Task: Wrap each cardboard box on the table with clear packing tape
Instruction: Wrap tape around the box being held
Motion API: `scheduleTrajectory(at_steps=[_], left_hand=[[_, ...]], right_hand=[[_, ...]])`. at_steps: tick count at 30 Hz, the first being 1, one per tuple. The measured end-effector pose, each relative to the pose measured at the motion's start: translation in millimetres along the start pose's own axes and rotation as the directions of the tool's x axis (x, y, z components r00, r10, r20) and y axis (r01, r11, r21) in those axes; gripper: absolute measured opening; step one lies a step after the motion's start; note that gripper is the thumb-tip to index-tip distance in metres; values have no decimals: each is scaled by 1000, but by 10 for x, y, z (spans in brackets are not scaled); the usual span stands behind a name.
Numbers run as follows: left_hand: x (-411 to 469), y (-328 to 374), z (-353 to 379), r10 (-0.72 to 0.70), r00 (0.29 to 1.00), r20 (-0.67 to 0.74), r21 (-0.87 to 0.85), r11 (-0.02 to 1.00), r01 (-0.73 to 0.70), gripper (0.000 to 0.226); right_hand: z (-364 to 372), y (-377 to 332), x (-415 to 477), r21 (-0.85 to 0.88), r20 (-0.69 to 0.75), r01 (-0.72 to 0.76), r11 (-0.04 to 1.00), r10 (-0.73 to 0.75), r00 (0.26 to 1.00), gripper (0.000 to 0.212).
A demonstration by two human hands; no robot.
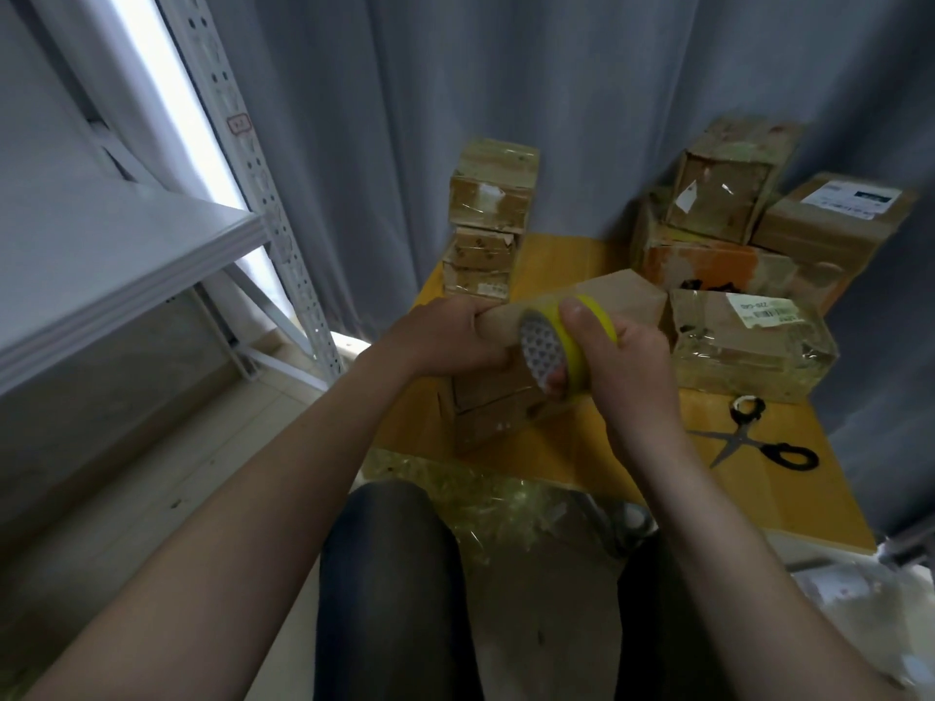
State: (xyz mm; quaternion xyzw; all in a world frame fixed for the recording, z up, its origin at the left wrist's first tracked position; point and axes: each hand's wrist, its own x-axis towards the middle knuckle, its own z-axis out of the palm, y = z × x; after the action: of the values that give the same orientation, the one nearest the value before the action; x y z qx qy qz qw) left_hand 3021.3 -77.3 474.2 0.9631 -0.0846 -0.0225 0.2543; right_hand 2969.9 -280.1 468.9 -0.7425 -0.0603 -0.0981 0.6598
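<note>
While the left hand [448, 336] is gripping the cardboard box [625, 296], the right hand [627, 371] is clasping the tape roll [544, 346] against it. Scissors [744, 437] are lying open on the table [556, 260].

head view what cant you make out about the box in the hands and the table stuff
- Head view: the held box's near end, hidden by the tape roll, left hand and right hand.
- Head view: any clear tape strand on it, too faint to tell.
- Head view: printing on the white label, too small and blurred.
</note>
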Motion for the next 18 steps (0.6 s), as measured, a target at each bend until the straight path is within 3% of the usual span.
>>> scheduleTrajectory(at_steps=[2, 6, 8, 10, 13, 15, 17, 18], left_hand=[[-5, 13, 2, 11, 1000, -2, 5, 1000, -11, 56], [5, -1, 25, 11, 1000, -8, 20, 1000, -10, 62], [9, -13, 32, 11, 1000, 0, 11, 1000, -11, 63], [5, -13, 33, 12, 1000, 3, 0, 1000, -12, 67], [5, -10, 28, 3, 1000, 11, -10, 1000, -3, 67], [15, -17, 26, -9, 1000, 29, -22, 1000, 10, 64], [21, -21, 29, -8, 999, 36, -18, 1000, 8, 61], [21, -13, 28, -4, 999, 40, -14, 1000, 5, 58]], right_hand=[[-64, 138, -144, 37, 16, -31, 999, 30, 999, 60], [-121, 342, -393, 100, 57, -132, 986, 127, 990, 38], [-90, 446, -441, 119, 91, -158, 980, 148, 985, 38], [-51, 550, -415, 118, 117, -189, 975, 175, 978, 40], [-28, 628, -330, 58, 79, -215, 975, 210, 974, 23], [-75, 581, -276, -61, 22, -160, 985, 161, 987, 35], [-144, 475, -193, -296, 14, 56, 954, -54, 998, 49], [-148, 384, -149, -399, 85, 186, 898, -165, 983, 52]])
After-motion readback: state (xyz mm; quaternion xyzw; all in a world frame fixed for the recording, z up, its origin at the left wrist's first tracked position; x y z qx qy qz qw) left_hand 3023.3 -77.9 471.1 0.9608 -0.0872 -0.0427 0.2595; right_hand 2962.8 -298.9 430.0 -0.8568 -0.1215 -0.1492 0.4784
